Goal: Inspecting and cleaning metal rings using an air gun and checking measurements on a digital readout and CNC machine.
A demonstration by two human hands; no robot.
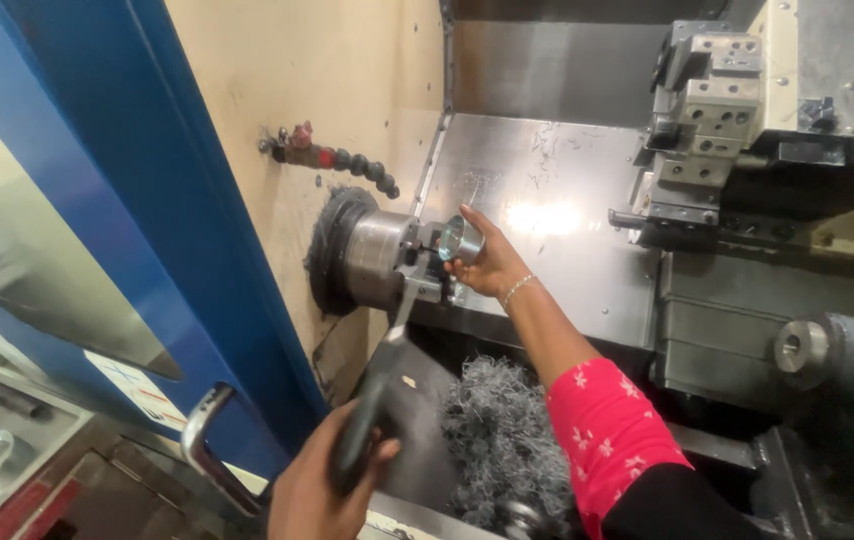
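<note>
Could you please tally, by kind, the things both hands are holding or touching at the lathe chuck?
Metal ring-shaped workpieces, held by the right hand at the chuck: 1
Long black-handled tools, gripped by the left hand, tip at the chuck: 1
Chucks: 1
Total: 3

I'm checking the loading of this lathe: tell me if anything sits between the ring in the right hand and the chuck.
Nothing visible does. The right hand holds the metal ring right at the chuck face; the left hand's tool comes up from below.
</note>
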